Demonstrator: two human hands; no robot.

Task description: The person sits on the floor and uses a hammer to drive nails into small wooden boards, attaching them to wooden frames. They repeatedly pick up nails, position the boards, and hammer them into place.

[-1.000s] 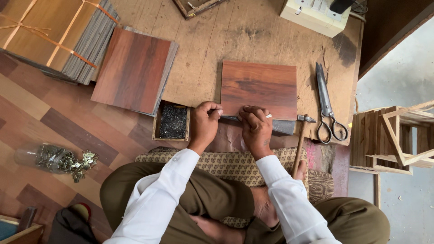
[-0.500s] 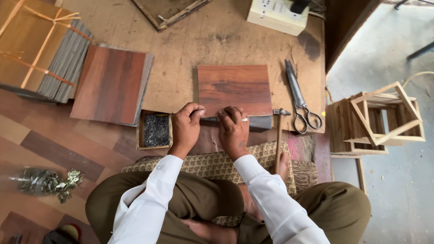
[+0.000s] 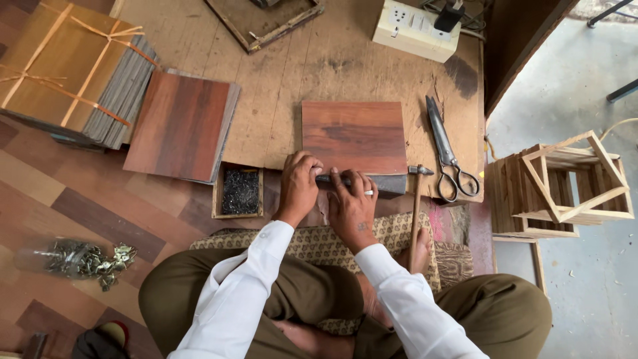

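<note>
The reddish wooden panel (image 3: 353, 136) lies flat on the plywood work board (image 3: 279, 80) at the centre, its grain and slightly longer side running from 9 o'clock to 3 o'clock, its near edge facing the person at 6 o'clock. Under that near edge a grey strip (image 3: 385, 183) shows, also lying along the 9-to-3 line. By my reading the step in hand is lining up or fixing this near edge; the next move calls for keeping the edge steady while a tool is brought in. Both hands rest on the edge. The left hand (image 3: 298, 189) has its fingers curled and pressed together on the edge, seemingly pinching something small, though I cannot tell what. The right hand (image 3: 351, 206), just beside it at 3 o'clock, lays its fingers flat and close together on the strip. At 10 o'clock sit a second reddish panel (image 3: 179, 126) and a tied bundle of sheets (image 3: 63, 73). At 3 o'clock lie scissors (image 3: 446, 149) and a hammer (image 3: 417, 213), handle toward 6. A small box of dark nails (image 3: 239, 191) is at 9 o'clock.
</note>
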